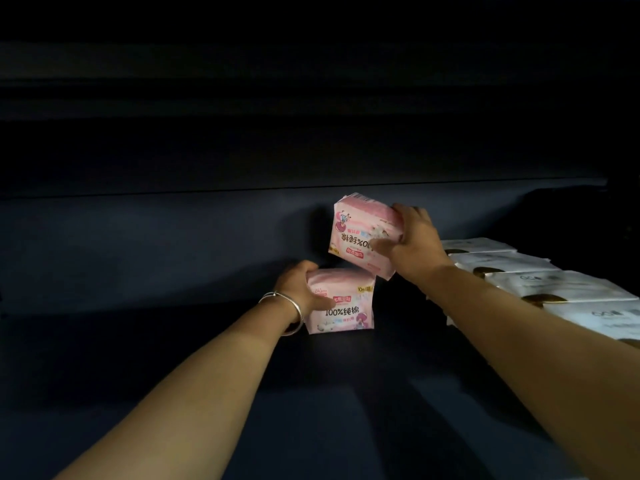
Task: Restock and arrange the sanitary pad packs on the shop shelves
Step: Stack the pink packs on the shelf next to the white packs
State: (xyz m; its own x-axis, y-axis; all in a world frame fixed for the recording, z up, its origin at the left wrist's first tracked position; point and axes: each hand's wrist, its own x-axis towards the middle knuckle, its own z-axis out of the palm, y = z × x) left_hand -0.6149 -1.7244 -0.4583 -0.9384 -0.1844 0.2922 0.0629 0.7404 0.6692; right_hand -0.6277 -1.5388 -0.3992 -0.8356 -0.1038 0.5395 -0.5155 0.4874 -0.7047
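upper pack [363,233] inverted, lower pack [341,301] upright

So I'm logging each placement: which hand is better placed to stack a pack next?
Probably the right hand: it holds the upside-down pink pack raised just above the shelved pink pack, which the left hand steadies.

Two pink pad packs on the dark shelf [173,341]. Lower pink pack [343,306]: upright on the shelf, print right way up, "100%" text readable, left side gripped. Upper pink pack [360,233]: off the shelf, tilted, print upside down, its bottom corner just above the lower pack's top right edge. White packs [540,285] lie in a row to the right.
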